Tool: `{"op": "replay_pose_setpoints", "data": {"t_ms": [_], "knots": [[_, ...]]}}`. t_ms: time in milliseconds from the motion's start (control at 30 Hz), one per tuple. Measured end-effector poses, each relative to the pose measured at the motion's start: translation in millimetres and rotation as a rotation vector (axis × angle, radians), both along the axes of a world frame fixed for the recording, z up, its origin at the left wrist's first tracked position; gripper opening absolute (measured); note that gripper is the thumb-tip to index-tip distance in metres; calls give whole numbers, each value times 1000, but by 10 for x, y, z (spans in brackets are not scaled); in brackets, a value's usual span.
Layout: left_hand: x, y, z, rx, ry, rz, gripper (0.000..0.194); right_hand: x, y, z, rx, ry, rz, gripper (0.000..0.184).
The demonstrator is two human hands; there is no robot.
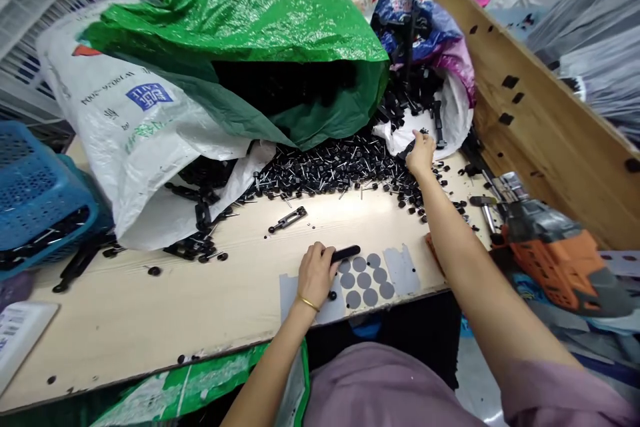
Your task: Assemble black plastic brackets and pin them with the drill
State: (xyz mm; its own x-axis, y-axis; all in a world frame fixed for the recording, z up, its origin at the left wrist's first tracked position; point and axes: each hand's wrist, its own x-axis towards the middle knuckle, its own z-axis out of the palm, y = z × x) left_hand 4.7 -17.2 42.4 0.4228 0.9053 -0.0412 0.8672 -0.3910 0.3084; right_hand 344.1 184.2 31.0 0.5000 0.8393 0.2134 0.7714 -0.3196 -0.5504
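My left hand (315, 272) is closed around a flat black plastic part (346, 253) with a rounded end, held low over the table. Beneath and beside it lie round grey stickers (370, 297) on a backing sheet. My right hand (423, 152) is stretched forward to the mouth of a white-lined bag (457, 123). Its fingers are pinched together among small black parts; what they hold is too small to make out. A heap of black knobs with metal pins (325, 170) spreads to its left. One black slotted part (288, 219) lies alone on the table.
A large green sack (240, 20) and a white sack (145, 140) of black parts stand at the back. At left are a blue basket (40, 180) and a white box (23, 340). An orange power tool (555, 260) lies at right, beside a wooden board (540, 100).
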Motion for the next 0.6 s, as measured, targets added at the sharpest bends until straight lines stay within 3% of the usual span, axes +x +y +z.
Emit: {"op": "replay_pose_setpoints", "data": {"t_ms": [100, 167, 267, 333, 433, 467, 533, 600], "knots": [[14, -28, 23, 0, 39, 0, 17, 119, 107, 3, -142, -65, 110, 35], [17, -14, 34, -14, 44, 14, 18, 151, 101, 6, -127, -76, 125, 30], [2, 62, 35, -34, 19, 59, 16, 72, -84, 82, 121, -75, 44, 31], [-11, 132, 33, -41, 7, 94, 17, -104, -349, 192, 339, 16, 6, 33], [-5, 204, 47, -63, 29, 165, 22, -547, -904, 367, 432, 306, 128, 39], [5, 208, 57, -77, 44, 184, 24, -720, -1093, 400, 371, 418, 208, 41], [29, 179, 85, -111, 78, 197, 25, -1041, -1416, 394, 84, 569, 447, 42], [47, 113, 112, -141, 107, 195, 26, -1265, -1635, 294, -173, 524, 586, 38]]}}
